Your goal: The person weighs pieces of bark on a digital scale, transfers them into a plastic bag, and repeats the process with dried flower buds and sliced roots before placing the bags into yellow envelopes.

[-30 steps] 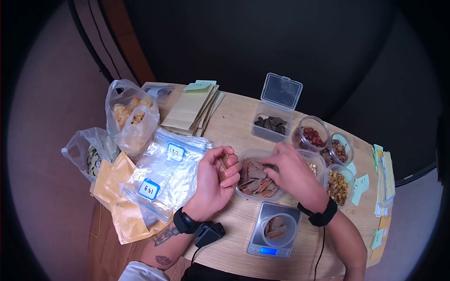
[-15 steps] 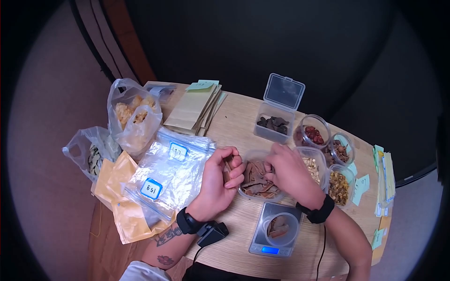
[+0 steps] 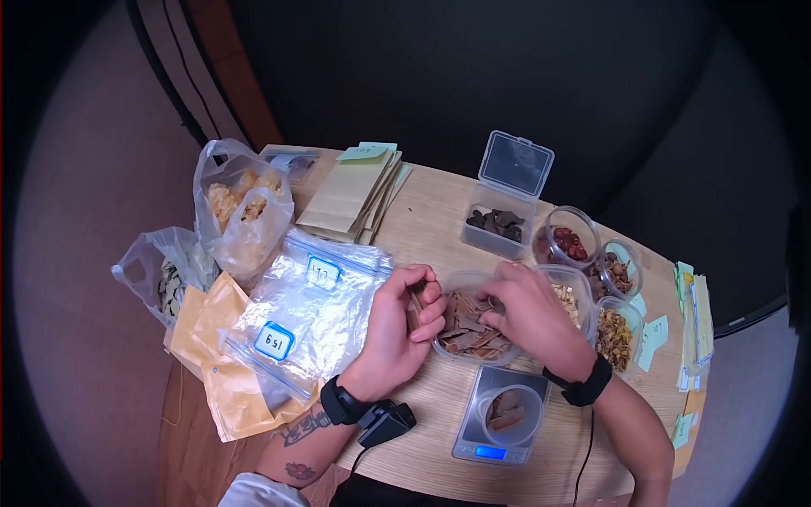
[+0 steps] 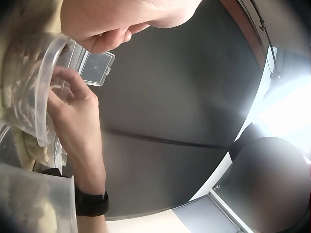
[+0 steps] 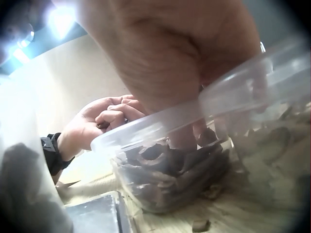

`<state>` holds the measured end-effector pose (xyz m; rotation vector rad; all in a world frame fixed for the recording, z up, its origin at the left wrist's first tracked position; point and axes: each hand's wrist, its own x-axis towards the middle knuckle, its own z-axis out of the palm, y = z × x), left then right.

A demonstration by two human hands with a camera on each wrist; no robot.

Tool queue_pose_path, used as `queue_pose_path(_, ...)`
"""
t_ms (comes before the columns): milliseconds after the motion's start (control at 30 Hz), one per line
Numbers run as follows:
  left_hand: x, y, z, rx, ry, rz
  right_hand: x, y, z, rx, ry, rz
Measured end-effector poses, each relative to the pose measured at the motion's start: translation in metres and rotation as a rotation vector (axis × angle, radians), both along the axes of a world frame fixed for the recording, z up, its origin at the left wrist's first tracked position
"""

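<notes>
My left hand (image 3: 399, 329) has its fingers curled round a brown bark piece (image 3: 414, 311), palm turned up, left of a clear plastic tub (image 3: 473, 358). Flat, dry brown bark pieces (image 3: 463, 314) fill the tub. Over its right side, my right hand (image 3: 532, 311) reaches in, its bent fingers and thumb down among the bark. In the right wrist view the fingertips of this hand are partly hidden by bark, and I cannot tell whether they pinch a piece. A small round cup (image 3: 534, 414) with several bark pieces stands on a digital scale (image 3: 470, 422) with a lit display.
Right of the tub stand tubs of pale slices (image 3: 564, 297) and yellowish dried flowers (image 3: 615, 335), plus jars of red dried fruit (image 3: 571, 245) and brown pieces (image 3: 618, 270). A lidded box (image 3: 497, 241) stands behind. Zip bags (image 3: 338, 304), paper envelopes (image 3: 338, 198) and plastic bags (image 3: 241, 228) lie left.
My right hand has shifted slightly within the tub, its fingers working among the bark. The left hand keeps its grip and hardly moves. The whole view has drifted a little.
</notes>
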<state>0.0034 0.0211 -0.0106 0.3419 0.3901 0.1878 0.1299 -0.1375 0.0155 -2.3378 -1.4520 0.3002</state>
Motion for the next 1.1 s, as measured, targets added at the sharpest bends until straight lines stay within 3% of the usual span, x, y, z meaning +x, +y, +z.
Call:
queue_pose_path(333, 0.000, -0.002, 0.003, 0.025, 0.026, 0.004, -0.004, -0.003, -0.012, 0.018, -0.084, 0.001)
queue_pose_path(633, 0.000, -0.002, 0.001, 0.028, 0.026, -0.004, 0.007, -0.004, 0.000, -0.079, 0.111, 0.046)
queue_pose_path(733, 0.000, -0.002, 0.003, 0.032, 0.030, -0.002, 0.013, -0.016, -0.003, -0.038, 0.043, 0.205)
queue_pose_path(833, 0.000, -0.002, 0.002, 0.037, 0.033, 0.000, 0.018, -0.013, -0.001, -0.044, 0.018, 0.221)
queue_pose_path(1100, 0.000, -0.003, 0.003, 0.043, 0.038, -0.003, 0.008, -0.003, -0.008, -0.026, -0.070, 0.103)
